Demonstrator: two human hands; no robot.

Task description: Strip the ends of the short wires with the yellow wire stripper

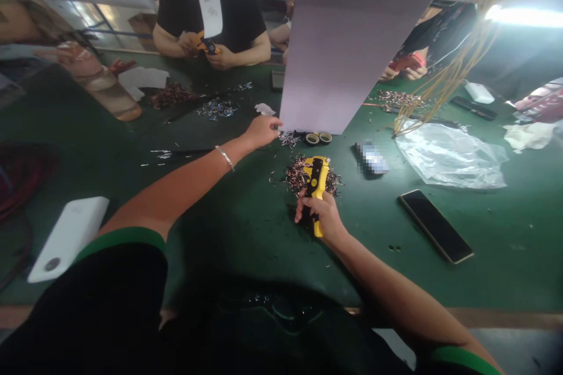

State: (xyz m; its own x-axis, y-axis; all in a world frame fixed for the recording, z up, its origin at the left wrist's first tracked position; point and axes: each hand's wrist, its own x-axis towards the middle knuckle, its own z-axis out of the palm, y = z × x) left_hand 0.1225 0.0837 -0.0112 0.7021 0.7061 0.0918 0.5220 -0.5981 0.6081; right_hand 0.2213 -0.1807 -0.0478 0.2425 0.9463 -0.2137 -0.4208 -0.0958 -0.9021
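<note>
On the green bench [505, 246], the right hand [319, 214] clenches a yellow hand tool [315, 179] just above a heap of wire bits [295, 177] — one slip could scatter them; the left hand's [261, 132] grip can't be told, its fingers near small scraps [289, 139].

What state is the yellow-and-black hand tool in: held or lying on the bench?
Held: the right hand grips the lower end of the hand tool, its upper end over a pile of metal wire scraps.

The pixelated object [372, 157] cannot be made out.
</note>
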